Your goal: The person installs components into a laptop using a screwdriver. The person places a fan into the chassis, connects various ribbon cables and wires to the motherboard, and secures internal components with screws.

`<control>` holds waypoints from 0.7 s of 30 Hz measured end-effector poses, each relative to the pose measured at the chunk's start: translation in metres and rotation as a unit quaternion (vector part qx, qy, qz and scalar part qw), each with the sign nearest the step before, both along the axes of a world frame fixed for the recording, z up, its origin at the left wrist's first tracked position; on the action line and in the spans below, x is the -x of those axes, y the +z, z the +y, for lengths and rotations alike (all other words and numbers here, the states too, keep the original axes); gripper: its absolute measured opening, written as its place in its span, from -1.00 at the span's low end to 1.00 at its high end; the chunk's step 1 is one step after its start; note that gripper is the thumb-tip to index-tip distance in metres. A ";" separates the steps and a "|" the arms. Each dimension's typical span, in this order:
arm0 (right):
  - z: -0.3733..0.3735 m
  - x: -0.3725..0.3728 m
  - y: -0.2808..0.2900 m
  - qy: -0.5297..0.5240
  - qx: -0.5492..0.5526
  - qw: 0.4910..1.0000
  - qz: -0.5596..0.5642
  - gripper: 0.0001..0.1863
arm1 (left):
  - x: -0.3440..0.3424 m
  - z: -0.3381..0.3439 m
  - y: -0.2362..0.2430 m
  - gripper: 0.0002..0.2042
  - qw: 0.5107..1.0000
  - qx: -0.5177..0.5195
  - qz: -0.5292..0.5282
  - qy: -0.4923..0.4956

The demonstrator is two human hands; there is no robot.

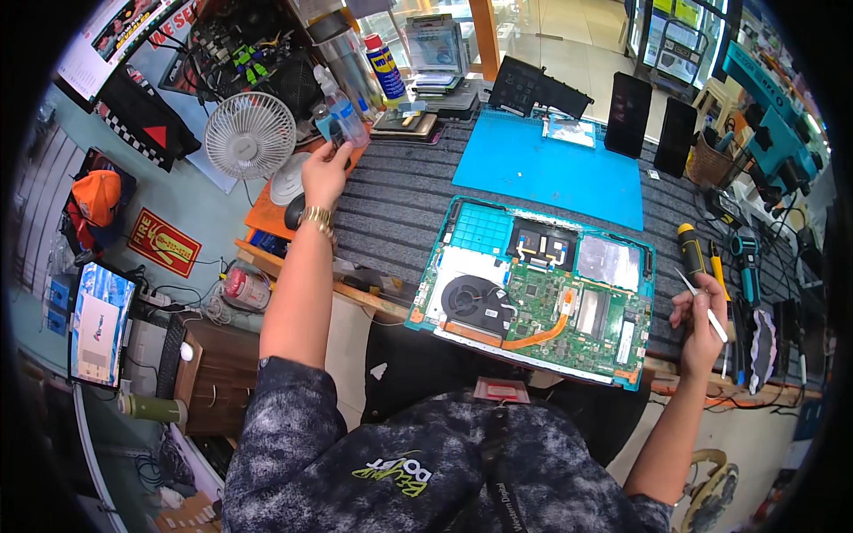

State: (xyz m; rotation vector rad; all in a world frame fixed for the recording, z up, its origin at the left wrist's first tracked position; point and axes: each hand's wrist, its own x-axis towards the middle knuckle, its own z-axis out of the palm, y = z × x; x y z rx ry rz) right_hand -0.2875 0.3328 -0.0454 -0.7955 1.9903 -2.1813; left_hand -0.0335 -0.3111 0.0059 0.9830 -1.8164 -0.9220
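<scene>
My left hand (325, 175) reaches to the far left of the bench, fingers bent together beside a clear spray bottle (348, 120). A small dark thing shows at its fingertips, too unclear to name. My right hand (700, 324) is closed round white tweezers (707, 311), their tip pointing up and left, just right of the laptop. Straight in front of me lies an opened laptop base (613, 364) in a teal shell. Its green circuit board (535, 286), black fan (474, 299) and copper heat pipe (544, 336) are exposed.
Behind the laptop lies a blue mat (542, 173), with a black laptop battery (538, 87) at its far edge. Two dark phones (628, 114) stand at the right. A yellow-black screwdriver (690, 247) and cables lie near my right hand. A white fan (250, 135) stands left.
</scene>
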 end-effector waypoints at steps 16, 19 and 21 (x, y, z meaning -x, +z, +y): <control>-0.007 0.000 0.000 -0.001 -0.011 1.000 -0.002 -0.78 | 0.017 -0.117 -0.058 -0.43 0.980 0.119 -0.115 0.111; -0.011 -0.003 0.003 -0.001 0.011 1.000 -0.006 -0.80 | 0.006 -0.122 -0.056 -0.36 0.992 0.062 -0.059 0.096; -0.013 -0.006 0.006 -0.006 0.010 1.000 -0.011 -0.81 | -0.003 -0.100 -0.047 -0.40 0.992 0.025 -0.079 0.096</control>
